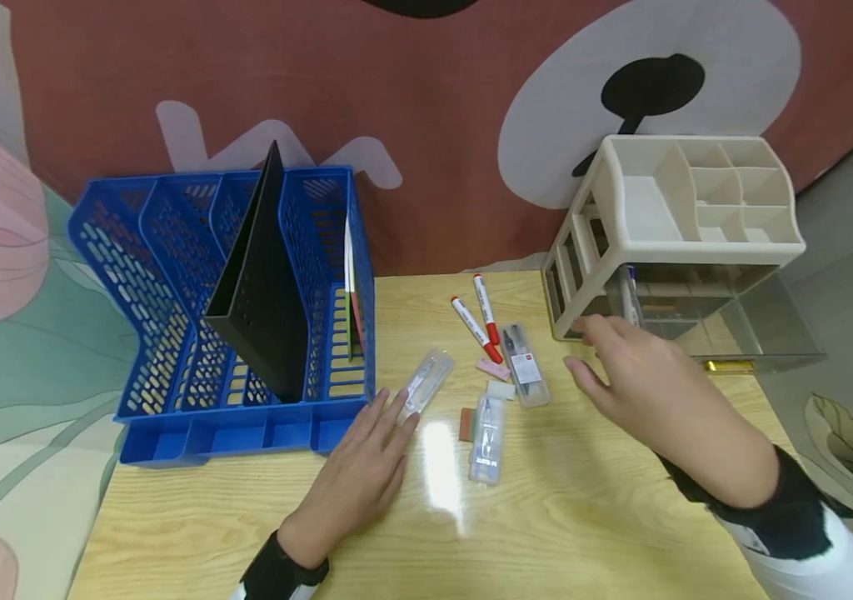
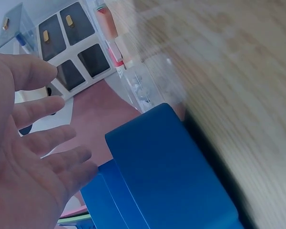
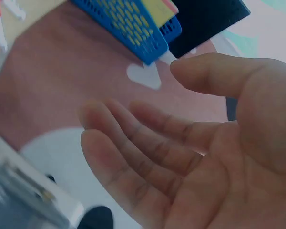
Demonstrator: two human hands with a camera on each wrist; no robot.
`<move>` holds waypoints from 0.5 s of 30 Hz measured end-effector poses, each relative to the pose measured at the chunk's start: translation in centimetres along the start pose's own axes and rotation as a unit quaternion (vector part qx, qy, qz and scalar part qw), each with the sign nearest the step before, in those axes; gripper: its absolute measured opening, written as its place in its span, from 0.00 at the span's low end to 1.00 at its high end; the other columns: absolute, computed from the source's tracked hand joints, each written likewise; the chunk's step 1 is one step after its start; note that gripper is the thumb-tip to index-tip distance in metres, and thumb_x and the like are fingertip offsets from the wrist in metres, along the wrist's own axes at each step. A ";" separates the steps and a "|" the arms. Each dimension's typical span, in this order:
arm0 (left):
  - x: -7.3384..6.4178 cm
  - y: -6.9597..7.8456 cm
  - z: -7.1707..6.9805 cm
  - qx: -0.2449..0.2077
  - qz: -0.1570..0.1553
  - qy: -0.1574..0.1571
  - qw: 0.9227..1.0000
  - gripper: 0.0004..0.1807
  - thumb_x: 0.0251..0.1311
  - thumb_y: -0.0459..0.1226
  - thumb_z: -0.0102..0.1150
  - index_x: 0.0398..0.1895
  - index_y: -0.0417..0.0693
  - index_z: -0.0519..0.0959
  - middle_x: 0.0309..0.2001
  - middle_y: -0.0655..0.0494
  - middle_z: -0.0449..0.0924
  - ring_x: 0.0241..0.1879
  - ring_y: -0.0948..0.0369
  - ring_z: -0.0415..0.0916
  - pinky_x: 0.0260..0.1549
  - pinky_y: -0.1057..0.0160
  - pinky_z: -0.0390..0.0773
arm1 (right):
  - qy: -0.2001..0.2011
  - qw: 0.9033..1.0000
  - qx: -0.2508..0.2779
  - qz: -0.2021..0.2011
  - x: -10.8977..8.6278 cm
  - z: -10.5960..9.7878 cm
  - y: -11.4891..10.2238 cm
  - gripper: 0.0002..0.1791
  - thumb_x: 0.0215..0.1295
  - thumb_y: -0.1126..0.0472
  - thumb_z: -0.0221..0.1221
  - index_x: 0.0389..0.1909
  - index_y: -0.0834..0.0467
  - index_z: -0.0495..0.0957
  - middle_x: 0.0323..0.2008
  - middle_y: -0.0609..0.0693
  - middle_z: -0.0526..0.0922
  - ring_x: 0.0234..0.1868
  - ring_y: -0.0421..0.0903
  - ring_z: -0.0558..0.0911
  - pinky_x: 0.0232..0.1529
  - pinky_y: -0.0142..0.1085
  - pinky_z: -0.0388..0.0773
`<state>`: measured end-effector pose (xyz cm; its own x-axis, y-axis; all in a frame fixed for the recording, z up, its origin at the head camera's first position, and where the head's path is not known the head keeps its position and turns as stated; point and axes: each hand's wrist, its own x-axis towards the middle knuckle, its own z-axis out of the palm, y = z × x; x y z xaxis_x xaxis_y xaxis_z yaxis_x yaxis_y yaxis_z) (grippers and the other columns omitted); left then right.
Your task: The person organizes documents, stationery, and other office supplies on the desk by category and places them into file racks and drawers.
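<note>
My left hand [image 1: 357, 467] is beside the front corner of the blue desk file rack [image 1: 231, 429], its fingers extended and fingertips at a clear plastic case [image 1: 428, 383]. In the left wrist view the palm and spread fingers [image 2: 57, 140] hold nothing. My right hand [image 1: 647, 392] reaches toward the white drawer organizer [image 1: 711, 252], in front of its pulled-out clear drawer [image 1: 790, 333]. A marker [image 1: 630, 296] stands slanted in that drawer, just beyond the hand. The right wrist view shows loosely bent fingers [image 3: 128, 176] with nothing in them.
Two red-capped markers [image 1: 476, 329], a pink eraser [image 1: 493, 369], a white eraser [image 1: 501, 389], a pen case [image 1: 526, 367] and another clear case [image 1: 487, 442] lie mid-table. A black folder [image 1: 269, 308] leans in the rack. A patterned cloth [image 1: 434, 167] hangs behind.
</note>
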<state>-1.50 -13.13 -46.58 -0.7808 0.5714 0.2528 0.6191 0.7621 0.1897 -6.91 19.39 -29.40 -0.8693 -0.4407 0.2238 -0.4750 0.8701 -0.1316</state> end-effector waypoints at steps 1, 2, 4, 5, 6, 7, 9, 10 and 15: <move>0.1 0.0 0.0 -0.003 0.002 0.002 1.000 0.30 0.62 0.41 0.55 0.68 0.45 0.68 0.75 0.42 0.56 0.73 0.44 0.49 0.67 0.44 0.63 | -0.005 1.000 0.004 0.000 0.1 0.5 -0.1 0.22 0.59 0.57 0.63 0.49 0.67 0.74 0.38 0.64 0.84 0.30 0.55 0.83 0.24 0.50 0.83; 0.1 0.0 0.0 -0.006 0.003 0.005 1.000 0.30 0.62 0.41 0.55 0.68 0.44 0.68 0.75 0.42 0.56 0.73 0.44 0.49 0.67 0.44 0.64 | -0.009 1.000 0.010 0.000 0.1 1.0 -0.2 0.21 0.60 0.57 0.63 0.49 0.67 0.74 0.40 0.64 0.84 0.33 0.57 0.84 0.28 0.52 0.84; 0.3 0.1 0.1 -0.012 0.006 0.012 1.000 0.30 0.62 0.40 0.55 0.68 0.44 0.68 0.74 0.41 0.56 0.73 0.43 0.51 0.66 0.44 0.65 | -0.012 1.000 0.018 -0.002 0.4 1.9 -0.2 0.21 0.60 0.57 0.62 0.49 0.67 0.74 0.42 0.64 0.83 0.37 0.59 0.84 0.32 0.54 0.84; 0.3 0.1 0.1 -0.014 0.008 0.014 1.000 0.30 0.62 0.40 0.56 0.68 0.44 0.68 0.74 0.41 0.56 0.72 0.43 0.52 0.65 0.44 0.66 | -0.011 1.000 0.022 -0.004 0.5 2.3 -0.1 0.21 0.60 0.58 0.62 0.49 0.67 0.74 0.42 0.64 0.83 0.37 0.59 0.84 0.32 0.54 0.84; 0.4 0.2 0.1 -0.016 0.008 0.017 1.000 0.30 0.62 0.40 0.56 0.68 0.43 0.68 0.74 0.40 0.56 0.72 0.43 0.52 0.65 0.44 0.66 | -0.013 1.000 0.025 -0.005 0.7 2.8 -0.1 0.21 0.61 0.58 0.62 0.49 0.68 0.74 0.42 0.65 0.83 0.38 0.59 0.84 0.32 0.55 0.84; 0.5 0.2 0.2 -0.016 0.008 0.019 1.000 0.30 0.61 0.40 0.57 0.68 0.44 0.68 0.74 0.41 0.56 0.72 0.43 0.52 0.65 0.44 0.66 | -0.015 0.999 0.028 -0.005 0.8 3.2 -0.1 0.21 0.61 0.58 0.62 0.49 0.68 0.74 0.42 0.65 0.83 0.38 0.59 0.84 0.32 0.54 0.84; 0.6 0.2 0.3 -0.017 0.008 0.023 1.000 0.31 0.60 0.40 0.58 0.68 0.44 0.68 0.75 0.41 0.56 0.72 0.43 0.52 0.65 0.44 0.66 | -0.020 0.999 0.038 -0.003 1.2 4.1 0.0 0.22 0.61 0.58 0.62 0.50 0.68 0.74 0.42 0.64 0.82 0.37 0.58 0.84 0.30 0.53 0.84; 0.7 0.3 0.3 -0.016 0.007 0.023 1.000 0.31 0.60 0.40 0.58 0.68 0.44 0.68 0.75 0.41 0.56 0.72 0.43 0.52 0.66 0.45 0.65 | -0.024 0.999 0.042 -0.002 1.4 4.5 0.0 0.22 0.61 0.58 0.62 0.51 0.69 0.74 0.42 0.65 0.82 0.38 0.58 0.84 0.31 0.52 0.84; 1.2 0.5 0.5 -0.007 0.005 0.013 1.000 0.30 0.64 0.43 0.53 0.69 0.45 0.67 0.76 0.42 0.53 0.74 0.46 0.46 0.68 0.46 0.63 | -0.042 0.997 0.059 0.014 2.2 6.1 0.1 0.25 0.61 0.57 0.62 0.53 0.70 0.73 0.43 0.65 0.81 0.40 0.57 0.82 0.36 0.52 0.84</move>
<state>-2.17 -11.94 -46.63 -0.7724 0.5707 0.2786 0.6279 0.7523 0.1995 -9.68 17.15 -34.86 -0.8885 -0.4376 0.1378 -0.4588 0.8525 -0.2505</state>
